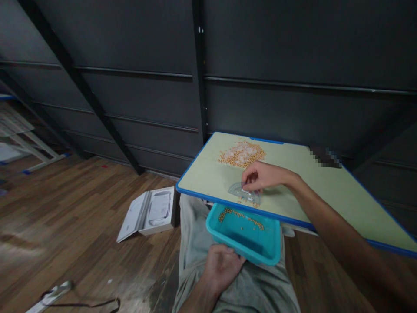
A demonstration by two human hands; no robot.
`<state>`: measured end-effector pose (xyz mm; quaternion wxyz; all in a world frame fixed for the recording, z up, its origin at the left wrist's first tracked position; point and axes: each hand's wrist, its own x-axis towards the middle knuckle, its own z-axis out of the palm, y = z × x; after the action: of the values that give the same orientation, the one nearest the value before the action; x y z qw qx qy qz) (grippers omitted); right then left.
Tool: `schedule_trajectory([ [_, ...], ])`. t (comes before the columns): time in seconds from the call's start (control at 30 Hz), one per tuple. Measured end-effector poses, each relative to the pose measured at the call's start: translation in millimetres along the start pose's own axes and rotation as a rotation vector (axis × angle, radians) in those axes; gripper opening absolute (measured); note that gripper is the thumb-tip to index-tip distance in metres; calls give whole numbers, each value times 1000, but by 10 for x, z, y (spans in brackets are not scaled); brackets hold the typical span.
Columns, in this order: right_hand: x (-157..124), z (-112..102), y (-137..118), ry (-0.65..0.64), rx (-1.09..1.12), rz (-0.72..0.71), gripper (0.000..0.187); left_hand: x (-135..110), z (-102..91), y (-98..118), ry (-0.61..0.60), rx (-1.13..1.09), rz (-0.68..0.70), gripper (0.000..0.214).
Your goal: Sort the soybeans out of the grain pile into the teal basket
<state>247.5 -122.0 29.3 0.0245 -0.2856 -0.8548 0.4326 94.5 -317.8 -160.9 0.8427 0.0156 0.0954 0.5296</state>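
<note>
My right hand point(260, 176) rests on the pale green table with the blue rim point(325, 191), fingers pinched on a clear plastic piece point(243, 192) near the front edge. A few yellow grains lie under that piece. A heap of yellow and white grains point(241, 153) sits farther back on the table. My left hand point(223, 265) grips the near edge of a turquoise tray point(260, 243), held on my lap just under the table's front edge. Several yellow grains point(239, 216) lie along the tray's far side.
An open white box point(148, 213) lies on the wooden floor to the left. A cable and a small device point(55, 295) are at the bottom left. Dark wall panels and a slanted beam stand behind the table. A white frame point(29, 143) is at the far left.
</note>
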Motion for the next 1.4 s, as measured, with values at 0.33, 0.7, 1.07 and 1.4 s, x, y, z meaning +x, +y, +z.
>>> schedule_trajectory([
  [0.33,40,101,-68,-40,49,-50,20,1,5,0,-10,-10,-10,56],
  [0.7,214,-253,336,951,-266,-192,26,7,-46,5,-36,-20,-3,56],
  [1.07,197,-247,510,831,-532,-227,22,11,-32,20,-25,-11,-16,57],
  [1.4,274,-113,486,765,-579,-192,24,15,-51,24,-24,-13,-14,55],
])
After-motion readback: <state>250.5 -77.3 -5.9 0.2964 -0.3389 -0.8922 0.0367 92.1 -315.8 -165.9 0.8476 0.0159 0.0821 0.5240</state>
